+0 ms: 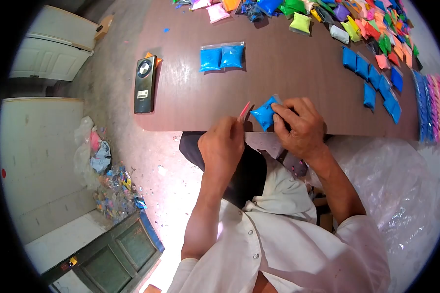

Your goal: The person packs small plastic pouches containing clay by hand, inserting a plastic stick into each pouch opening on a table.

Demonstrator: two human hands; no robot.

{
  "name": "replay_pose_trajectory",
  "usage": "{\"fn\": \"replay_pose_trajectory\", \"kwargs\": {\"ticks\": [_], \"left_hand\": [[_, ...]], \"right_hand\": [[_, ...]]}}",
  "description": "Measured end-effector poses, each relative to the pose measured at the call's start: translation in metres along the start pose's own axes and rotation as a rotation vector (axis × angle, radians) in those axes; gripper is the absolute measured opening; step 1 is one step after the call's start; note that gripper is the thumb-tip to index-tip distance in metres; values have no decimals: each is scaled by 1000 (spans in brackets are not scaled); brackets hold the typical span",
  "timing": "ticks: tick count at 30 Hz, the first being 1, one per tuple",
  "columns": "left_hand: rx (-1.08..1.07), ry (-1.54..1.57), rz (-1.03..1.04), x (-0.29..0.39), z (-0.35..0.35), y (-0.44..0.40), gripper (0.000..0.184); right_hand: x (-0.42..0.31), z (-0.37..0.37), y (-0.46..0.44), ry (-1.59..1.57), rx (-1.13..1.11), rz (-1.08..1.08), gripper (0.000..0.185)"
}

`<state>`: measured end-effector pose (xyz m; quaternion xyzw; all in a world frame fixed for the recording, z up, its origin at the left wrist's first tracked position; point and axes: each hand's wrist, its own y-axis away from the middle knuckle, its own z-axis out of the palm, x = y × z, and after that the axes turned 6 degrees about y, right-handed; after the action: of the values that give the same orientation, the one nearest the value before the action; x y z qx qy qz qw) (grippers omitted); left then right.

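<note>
My right hand (pixel 300 128) pinches a small clear packet filled with blue material (pixel 264 115) by its right side, over the table's front edge. Just left of it, my left hand (pixel 221 149) is closed on a thin, pointed pinkish-red piece (pixel 245 111); its kind is not clear, and its lower end is hidden by the fingers. The piece's tip stands close to the packet, apart from it. Further back on the table lies a joined pair of blue packets (pixel 222 57).
On the brown table (pixel 181 105), a dark phone (pixel 144 85) lies at the left. Several blue packets (pixel 369 75) lie at the right, near a pile of many-coloured packets (pixel 371 29). Long blue and pink packet strips (pixel 431 107) hang at the far right. Clear plastic sheeting (pixel 391 180) lies below.
</note>
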<state>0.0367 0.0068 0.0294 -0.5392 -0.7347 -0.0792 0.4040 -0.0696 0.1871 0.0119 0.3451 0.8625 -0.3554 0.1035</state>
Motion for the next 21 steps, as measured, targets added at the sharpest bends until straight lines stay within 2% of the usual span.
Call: {"fn": "replay_pose_trajectory", "kwargs": {"ticks": [5,7,12,16,21], "left_hand": [[37,104,-6,20,5,9,13],[-3,198,54,26,14,17,13],[68,-46,74,-10,11,12,13],[139,45,37,-9,-1,8,12],[33,143,84,21,6,19,10]], "right_hand": [[2,-1,1,3,-3,6,19],[1,0,1,4,-2,3,19],[2,-2,1,-1,0,2,20],[-1,2,0,3,27,34,21],[-2,2,0,15,27,63,21]]}}
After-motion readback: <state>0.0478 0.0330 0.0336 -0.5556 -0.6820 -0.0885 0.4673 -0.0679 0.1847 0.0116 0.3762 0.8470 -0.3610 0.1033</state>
